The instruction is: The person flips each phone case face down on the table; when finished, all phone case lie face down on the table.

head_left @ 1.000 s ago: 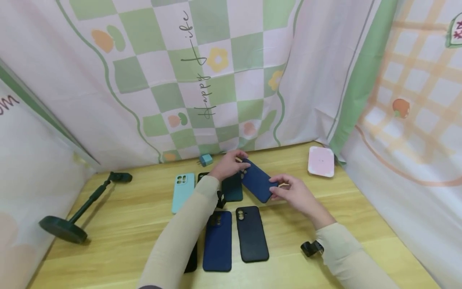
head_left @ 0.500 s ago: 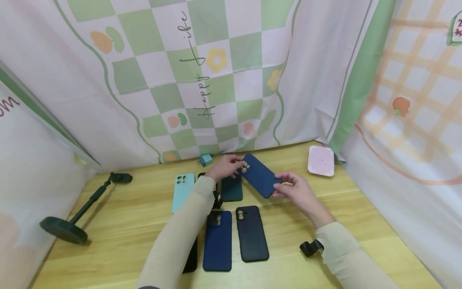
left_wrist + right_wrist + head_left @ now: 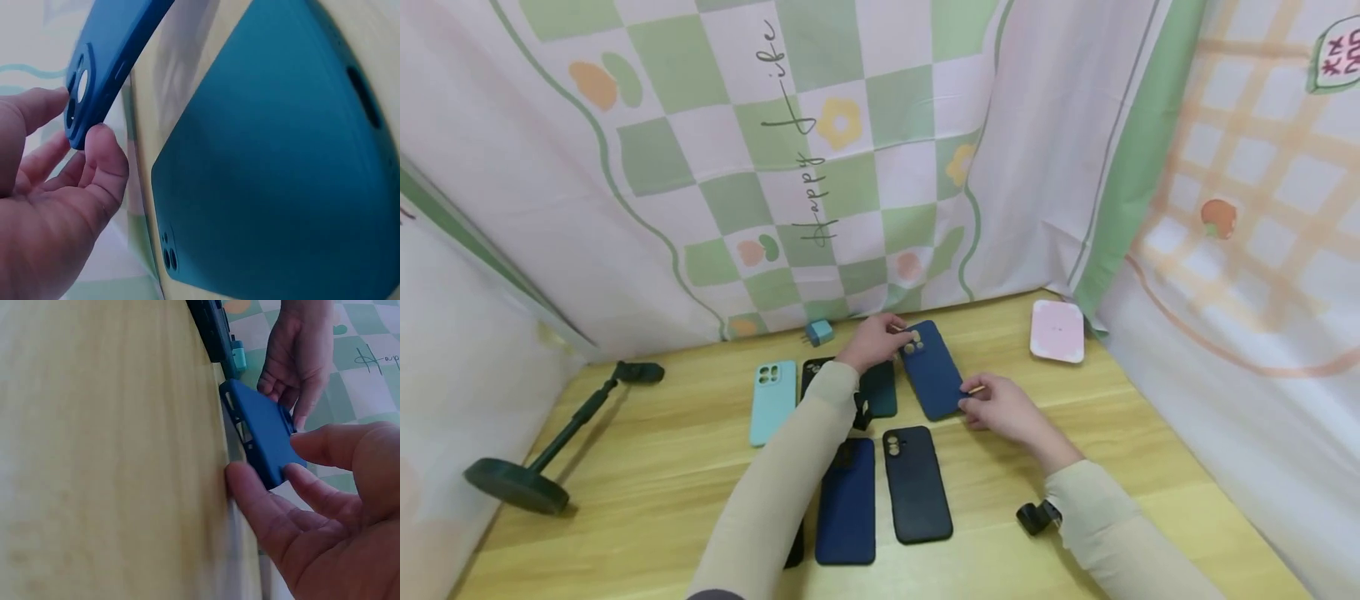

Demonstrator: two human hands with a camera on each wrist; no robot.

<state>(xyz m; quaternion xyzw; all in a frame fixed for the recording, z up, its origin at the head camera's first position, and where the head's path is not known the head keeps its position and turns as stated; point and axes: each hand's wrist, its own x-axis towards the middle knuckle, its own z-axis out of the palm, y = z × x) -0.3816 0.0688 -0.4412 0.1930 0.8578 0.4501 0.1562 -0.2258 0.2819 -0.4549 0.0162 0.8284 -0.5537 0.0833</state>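
Note:
A blue phone case point(image 3: 934, 375) is held tilted over the back of the table, its camera cutouts at the far end. My left hand point(image 3: 874, 342) pinches it by that camera end, thumb and fingers on either face in the left wrist view. At the lower right edge, my right hand point(image 3: 1003, 410) has its thumb and fingertips on the case, seen also in the right wrist view. Under the left hand lies a dark green phone case point(image 3: 275, 169), partly hidden in the head view. A black phone case point(image 3: 919, 485) and a dark blue phone case point(image 3: 846, 512) lie nearer.
To the left lie a light turquoise phone case point(image 3: 773, 404) and a mostly covered black case point(image 3: 812, 371). A small blue plug charger point(image 3: 820, 332) sits near the curtain. A pink-and-white square object point(image 3: 1057, 332) is at back right; a dark green stand point(image 3: 520, 483) lies left.
The blue phone case has turned to stand more lengthwise, its near end swinging left and down. My right hand has followed slightly down and left. The head view has shifted a little.

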